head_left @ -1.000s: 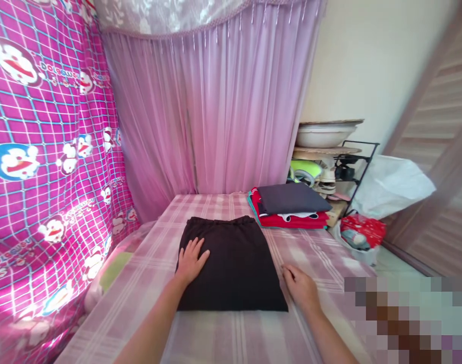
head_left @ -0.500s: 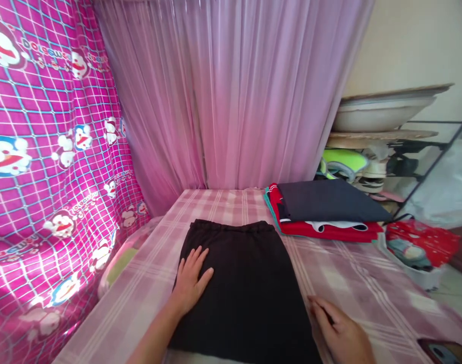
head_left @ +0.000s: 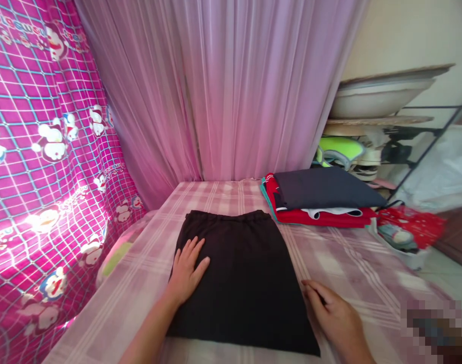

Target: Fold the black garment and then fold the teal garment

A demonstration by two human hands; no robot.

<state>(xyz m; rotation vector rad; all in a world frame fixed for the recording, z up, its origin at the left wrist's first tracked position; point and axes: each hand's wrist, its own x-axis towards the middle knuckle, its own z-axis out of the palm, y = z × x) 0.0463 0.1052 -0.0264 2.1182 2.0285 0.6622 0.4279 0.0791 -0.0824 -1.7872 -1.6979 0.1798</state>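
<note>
A black skirt [head_left: 238,283] lies flat on the checked cloth, its gathered waistband at the far end and its wider hem towards me. My left hand [head_left: 187,273] rests on its left side, palm down with the fingers spread. At the right side edge, my right hand [head_left: 335,313] is closed, thumb and forefinger pinching the fabric's border. The exact pinch is small and partly covered by my own fingers.
Folded clothes [head_left: 322,194], dark grey over red, are stacked at the back right of the checked cloth [head_left: 223,194]. Beyond stands a rack [head_left: 424,167] with basins and shoes. A tub of red cloth [head_left: 416,227] is at right; a pink curtain [head_left: 231,91] hangs behind.
The view has tipped downward a little, so everything sits higher in the picture. Both hands keep about the same places on the skirt.
</note>
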